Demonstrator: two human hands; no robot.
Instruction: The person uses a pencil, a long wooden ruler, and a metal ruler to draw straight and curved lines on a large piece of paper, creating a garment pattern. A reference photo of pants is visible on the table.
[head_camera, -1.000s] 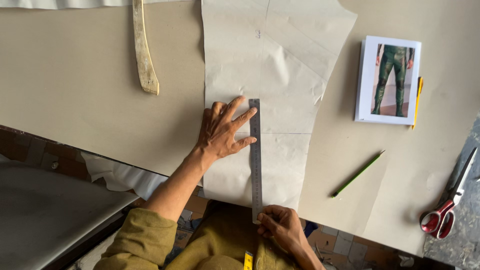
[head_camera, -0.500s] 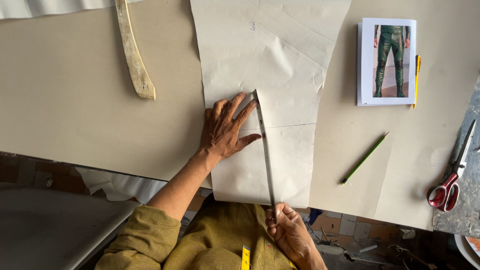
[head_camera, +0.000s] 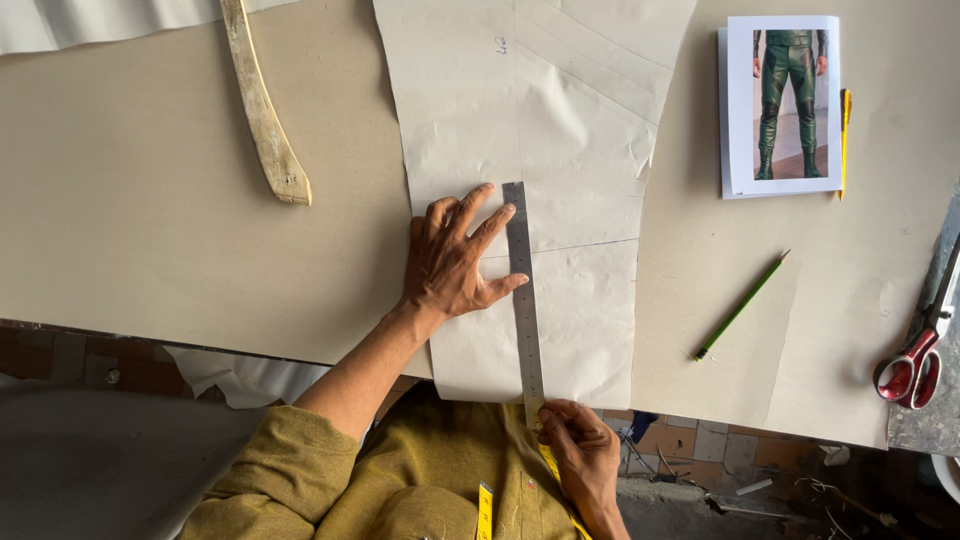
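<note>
The steel ruler (head_camera: 524, 300) lies lengthwise down the middle of the paper pattern (head_camera: 560, 130), on the surface (head_camera: 150, 250). The left hand (head_camera: 455, 260) presses flat, fingers spread, against the ruler's far half. The right hand (head_camera: 580, 450) pinches its near end. Several lines are already drawn on the pattern. A green pencil (head_camera: 740, 305) lies untouched at right, scissors (head_camera: 915, 355) beyond. No containers are visible.

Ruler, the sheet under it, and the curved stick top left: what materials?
Ruler: looks like steel, a thin grey satin strip with fine graduation marks; left hand presses it flat, right hand pinches its near end. Sheet: pale paper, matte, creased, with pencil lines. Curved stick: probably wood, cream, worn and chipped; plastic can't be ruled out.
</note>
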